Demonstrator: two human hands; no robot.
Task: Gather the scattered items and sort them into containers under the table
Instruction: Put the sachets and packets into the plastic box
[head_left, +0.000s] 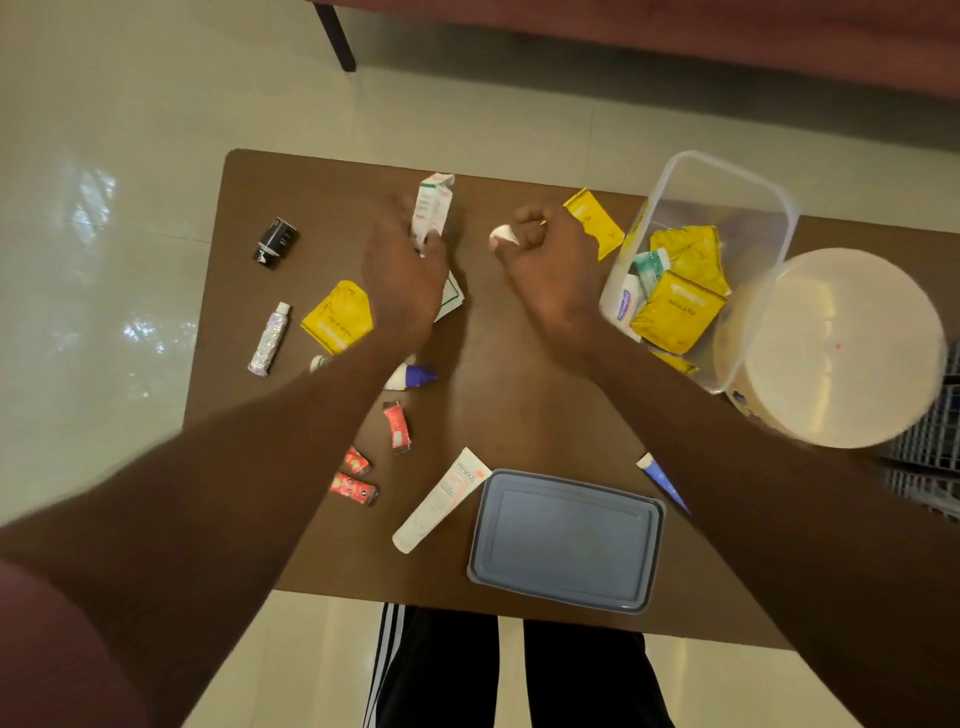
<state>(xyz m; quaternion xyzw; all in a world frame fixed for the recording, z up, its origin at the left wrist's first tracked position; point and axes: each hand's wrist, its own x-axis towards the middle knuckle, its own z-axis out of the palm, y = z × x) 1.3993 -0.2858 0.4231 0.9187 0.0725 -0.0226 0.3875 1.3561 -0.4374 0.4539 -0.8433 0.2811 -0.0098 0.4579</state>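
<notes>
1. The left hand (402, 270) reaches to the upper middle of the frame over the brown wooden bench (519, 395), its back to the camera. Its grip is closed around the lower end of a white carton with green and red print (434, 208), which stands tilted above the bench top.
2. The right hand (545, 260) lies just right of it, knuckles up, fingers curled tight. Its grip pinches a small white rounded object (503, 236); what that object is cannot be made out.
3. Both hands are blurred, so single fingers are hard to tell apart. A white sheet with a green border (451, 301) is mostly hidden under the left hand.
4. A clear plastic rectangular tub (722, 176) sits at the upper right, holding yellow foil sachets (675, 312) and a white tube. A round cream-coloured lid (836, 348) overlaps its near corner.
5. Scattered left of centre: a black small jar (276, 243), a silver crimped tube (270, 340), a yellow sachet (337, 317), a white bottle with a blue cap (413, 375), and three small red packets (397, 426).
6. Near the lower edge lie a long white cream tube (441, 501) and a grey rectangular plastic lid (566, 538), almost touching. A blue-and-white tube (665, 480) is partly hidden by the right forearm.
7. Bare bench shows between the forearms, in the middle of the frame. The bench's right end is cut off by the frame.
</notes>
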